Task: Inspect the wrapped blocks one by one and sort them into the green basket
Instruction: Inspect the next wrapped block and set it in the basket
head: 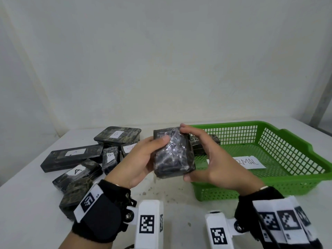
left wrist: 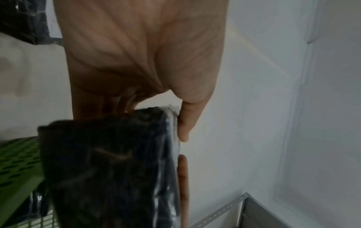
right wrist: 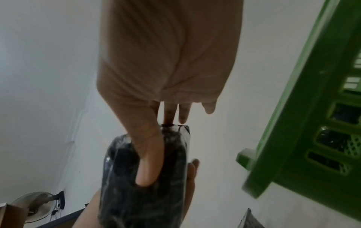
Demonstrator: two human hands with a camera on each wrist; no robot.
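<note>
Left hand (head: 139, 159) and right hand (head: 213, 159) both gripping one wrapped block (head: 173, 152) above the worktop (head: 27, 203), green basket (head: 294, 178) at 3 o'clock, labelled blocks (head: 80, 159) piled at 9 o'clock

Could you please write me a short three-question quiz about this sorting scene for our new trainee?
1. True or false: only the left hand holds the wrapped block.
2. Which letters can be read on the labelled blocks on the table? a) A and B; b) C and D; c) X and Y.
3. Fill in: the paper label lies inside the green ____.

Key
1. False: the right hand grips it too, above the table beside the basket.
2. a.
3. basket; one wrapped block already lies in it.
</note>
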